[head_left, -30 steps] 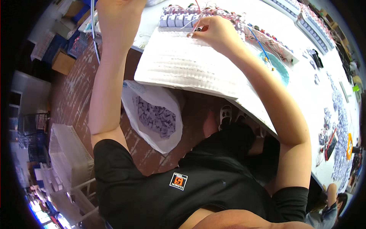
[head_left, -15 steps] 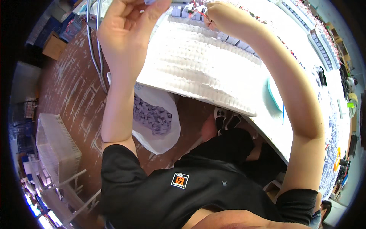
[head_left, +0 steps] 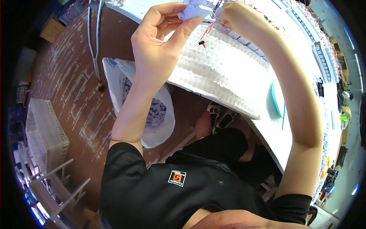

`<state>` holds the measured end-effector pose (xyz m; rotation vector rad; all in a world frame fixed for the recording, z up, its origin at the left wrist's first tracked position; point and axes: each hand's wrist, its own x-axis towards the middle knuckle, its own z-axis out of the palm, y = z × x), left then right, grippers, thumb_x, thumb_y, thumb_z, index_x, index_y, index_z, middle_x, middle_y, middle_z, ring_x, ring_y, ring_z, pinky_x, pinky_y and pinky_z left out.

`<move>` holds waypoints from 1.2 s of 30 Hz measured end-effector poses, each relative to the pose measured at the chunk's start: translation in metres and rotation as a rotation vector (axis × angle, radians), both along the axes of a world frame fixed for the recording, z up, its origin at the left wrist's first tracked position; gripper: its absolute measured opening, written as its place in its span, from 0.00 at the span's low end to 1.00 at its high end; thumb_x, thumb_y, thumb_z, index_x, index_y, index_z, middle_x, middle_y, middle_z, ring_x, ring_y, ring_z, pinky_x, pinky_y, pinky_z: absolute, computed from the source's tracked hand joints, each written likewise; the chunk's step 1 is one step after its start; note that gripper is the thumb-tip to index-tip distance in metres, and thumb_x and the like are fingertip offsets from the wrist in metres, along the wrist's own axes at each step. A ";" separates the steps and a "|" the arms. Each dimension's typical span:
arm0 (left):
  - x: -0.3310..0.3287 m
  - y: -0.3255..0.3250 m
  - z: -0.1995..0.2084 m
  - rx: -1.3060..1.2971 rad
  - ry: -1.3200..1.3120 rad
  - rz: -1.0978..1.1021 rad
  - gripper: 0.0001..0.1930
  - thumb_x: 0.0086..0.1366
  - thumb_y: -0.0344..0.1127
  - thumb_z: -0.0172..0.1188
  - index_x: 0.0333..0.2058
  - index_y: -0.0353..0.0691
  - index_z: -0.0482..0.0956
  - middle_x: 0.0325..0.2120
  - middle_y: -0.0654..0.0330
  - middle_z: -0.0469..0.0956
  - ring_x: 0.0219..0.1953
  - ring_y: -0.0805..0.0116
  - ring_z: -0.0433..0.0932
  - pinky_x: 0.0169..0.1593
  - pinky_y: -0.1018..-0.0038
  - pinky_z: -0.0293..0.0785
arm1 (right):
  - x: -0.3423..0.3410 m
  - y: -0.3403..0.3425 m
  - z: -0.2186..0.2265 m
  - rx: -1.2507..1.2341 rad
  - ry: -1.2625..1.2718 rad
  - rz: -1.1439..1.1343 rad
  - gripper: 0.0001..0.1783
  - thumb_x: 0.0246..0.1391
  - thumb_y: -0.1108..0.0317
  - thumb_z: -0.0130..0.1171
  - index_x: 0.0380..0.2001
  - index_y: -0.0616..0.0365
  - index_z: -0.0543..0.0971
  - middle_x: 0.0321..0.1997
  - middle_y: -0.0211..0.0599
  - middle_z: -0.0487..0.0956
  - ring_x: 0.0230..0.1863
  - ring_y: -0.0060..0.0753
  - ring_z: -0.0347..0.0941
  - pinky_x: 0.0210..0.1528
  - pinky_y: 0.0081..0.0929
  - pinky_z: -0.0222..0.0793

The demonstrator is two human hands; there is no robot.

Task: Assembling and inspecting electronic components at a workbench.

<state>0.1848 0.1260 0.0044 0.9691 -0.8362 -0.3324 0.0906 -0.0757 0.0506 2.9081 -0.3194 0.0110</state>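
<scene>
My left hand [head_left: 162, 36] is raised high and pinches a small white plastic part [head_left: 195, 10] between thumb and fingers. My right hand [head_left: 238, 17] is up beside it and holds thin red wires [head_left: 207, 32] that hang from the part, with a small dark end dangling. Both hands are above a white moulded tray [head_left: 221, 82] with many rows of pockets, which lies on the white table [head_left: 274, 133].
A white plastic bag [head_left: 150, 114] of small pieces sits on the brick floor below the table edge. A white slatted crate [head_left: 44, 133] stands at the left. A teal dish [head_left: 277, 99] lies on the table; trays of parts [head_left: 305, 23] line its far side.
Both hands have lifted off the tray toward my face. My left hand now holds the white part up, and my right hand has come up to the wires.
</scene>
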 end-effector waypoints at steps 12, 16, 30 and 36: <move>-0.005 -0.003 -0.006 0.015 -0.056 0.095 0.15 0.63 0.21 0.65 0.47 0.28 0.74 0.39 0.58 0.79 0.41 0.76 0.78 0.48 0.81 0.74 | 0.017 -0.014 -0.023 -0.180 -0.108 0.044 0.07 0.45 0.69 0.61 0.21 0.61 0.83 0.26 0.50 0.82 0.30 0.49 0.81 0.35 0.38 0.76; -0.004 -0.003 -0.008 0.008 -0.037 0.097 0.15 0.63 0.21 0.65 0.47 0.28 0.73 0.39 0.58 0.79 0.41 0.76 0.78 0.48 0.81 0.74 | -0.004 -0.004 -0.024 -0.158 -0.251 0.164 0.06 0.45 0.70 0.61 0.20 0.60 0.83 0.25 0.48 0.82 0.30 0.45 0.82 0.35 0.37 0.77; 0.014 -0.010 -0.029 -0.086 -0.301 0.254 0.14 0.64 0.25 0.66 0.47 0.28 0.77 0.39 0.53 0.83 0.41 0.69 0.83 0.49 0.75 0.80 | 0.006 -0.006 -0.030 -0.006 -0.199 -0.091 0.06 0.44 0.73 0.60 0.20 0.63 0.82 0.24 0.54 0.80 0.30 0.52 0.80 0.33 0.41 0.75; 0.018 -0.018 -0.027 -0.105 -0.363 0.257 0.14 0.64 0.23 0.64 0.46 0.23 0.76 0.39 0.48 0.82 0.42 0.63 0.84 0.49 0.69 0.83 | 0.015 -0.009 -0.013 -0.191 -0.171 -0.017 0.05 0.44 0.72 0.61 0.21 0.60 0.84 0.26 0.48 0.82 0.32 0.48 0.81 0.35 0.38 0.76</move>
